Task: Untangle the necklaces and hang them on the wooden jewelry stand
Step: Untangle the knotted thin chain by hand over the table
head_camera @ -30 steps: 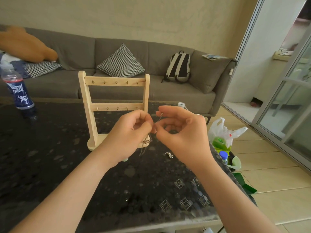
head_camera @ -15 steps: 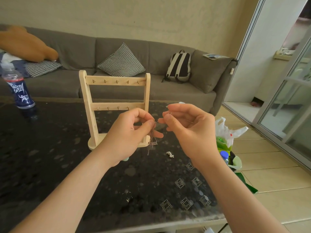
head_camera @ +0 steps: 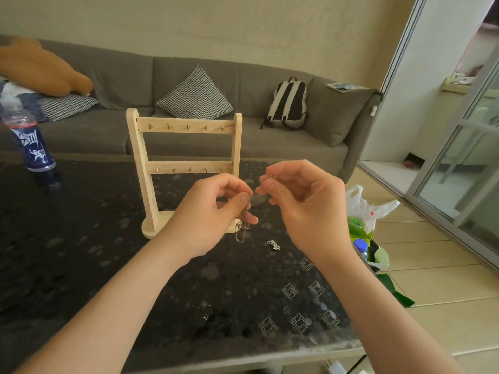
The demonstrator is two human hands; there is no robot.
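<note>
A necklace [head_camera: 243, 227] is pinched by the left hand [head_camera: 213, 214], its clasp end by the right hand [head_camera: 305, 203], above the tabletop [head_camera: 81, 252] before the wooden jewelry stand [head_camera: 186, 167], likely so tangles are drawn loose.

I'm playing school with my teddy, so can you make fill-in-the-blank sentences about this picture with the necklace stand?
1. The wooden jewelry stand has ___ rails of hooks.
2. The necklace dangles from the left hand, not yet on a ___.
3. The striped backpack leans on the ___.
4. The bottle stands to the ___ of the stand.

Missing words: two; hook; sofa; left.
</note>
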